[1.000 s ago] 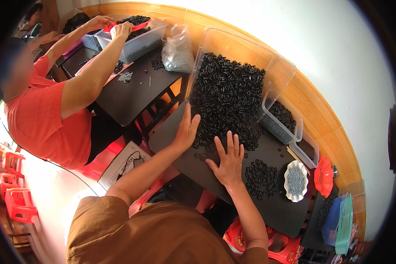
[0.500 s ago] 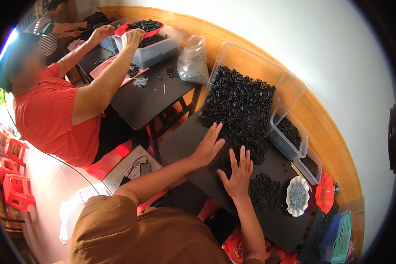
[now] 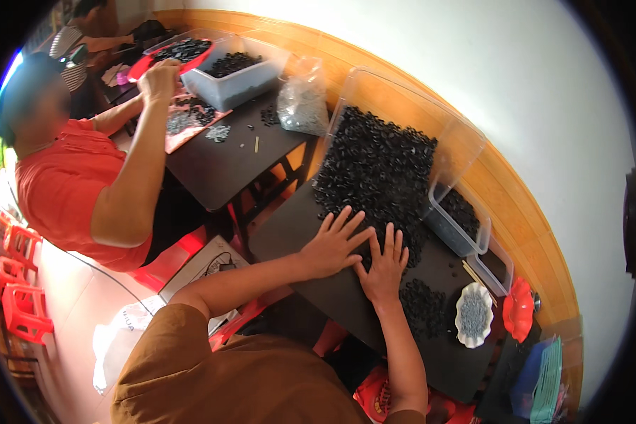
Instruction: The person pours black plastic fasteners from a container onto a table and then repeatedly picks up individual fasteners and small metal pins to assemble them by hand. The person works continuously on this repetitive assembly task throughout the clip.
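My left hand [image 3: 331, 247] lies flat with spread fingers at the near edge of a large heap of small black curved pieces [image 3: 378, 159]. Close beside it my right hand [image 3: 384, 272] is spread too, its thumb by the left hand's thumb. Neither hand grips anything. The heap spills from a clear plastic bin [image 3: 466, 148] tipped on its side onto the dark table [image 3: 286, 237]. To the right of my right hand lies a smaller pile of the black pieces [image 3: 422, 307].
A clear box [image 3: 459, 237] of black pieces, a white scalloped dish [image 3: 461, 326] of small grey pieces, sticks [image 3: 479, 281] and a red scalloped dish [image 3: 518, 311] stand at right. At left, a co-worker in red holds a red tray [image 3: 199, 58] beside a translucent bin [image 3: 237, 88] and a clear bag [image 3: 302, 106].
My left hand has come down flat and nearer to my right hand, closing the gap between them. The co-worker's red tray has moved left, away from above the translucent bin.
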`<state>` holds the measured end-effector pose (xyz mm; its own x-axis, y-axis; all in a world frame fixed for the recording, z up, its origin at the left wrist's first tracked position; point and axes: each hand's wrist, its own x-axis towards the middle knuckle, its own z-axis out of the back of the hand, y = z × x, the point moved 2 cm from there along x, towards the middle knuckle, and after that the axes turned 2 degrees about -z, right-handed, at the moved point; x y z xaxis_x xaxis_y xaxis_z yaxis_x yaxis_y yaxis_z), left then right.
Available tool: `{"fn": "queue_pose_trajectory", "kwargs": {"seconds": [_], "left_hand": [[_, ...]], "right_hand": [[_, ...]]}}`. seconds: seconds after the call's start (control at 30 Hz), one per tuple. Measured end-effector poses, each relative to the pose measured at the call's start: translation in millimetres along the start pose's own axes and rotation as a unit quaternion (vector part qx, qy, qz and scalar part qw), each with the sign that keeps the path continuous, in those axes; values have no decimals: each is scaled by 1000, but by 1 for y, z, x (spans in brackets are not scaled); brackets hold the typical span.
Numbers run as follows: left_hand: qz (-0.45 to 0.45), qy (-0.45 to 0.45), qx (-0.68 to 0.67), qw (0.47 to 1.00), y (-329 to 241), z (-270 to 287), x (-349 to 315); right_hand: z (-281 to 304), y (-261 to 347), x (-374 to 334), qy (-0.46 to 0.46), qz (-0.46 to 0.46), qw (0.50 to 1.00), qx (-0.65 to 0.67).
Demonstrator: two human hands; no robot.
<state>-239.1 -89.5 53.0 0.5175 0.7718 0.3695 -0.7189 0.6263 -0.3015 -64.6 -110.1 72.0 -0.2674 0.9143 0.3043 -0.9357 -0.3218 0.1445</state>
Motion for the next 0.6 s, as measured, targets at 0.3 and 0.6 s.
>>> {"fn": "queue_pose_trajectory", "kwargs": {"seconds": [0.3,0.6], "left_hand": [[-20,-26,-32,999,-1,21,-8],[105,-45,-41,993,43,23,-21]], "right_hand": [[29,-12,-15,-33,-15,999,32],[33,-67,-31,-88,-141,983,75]]}}
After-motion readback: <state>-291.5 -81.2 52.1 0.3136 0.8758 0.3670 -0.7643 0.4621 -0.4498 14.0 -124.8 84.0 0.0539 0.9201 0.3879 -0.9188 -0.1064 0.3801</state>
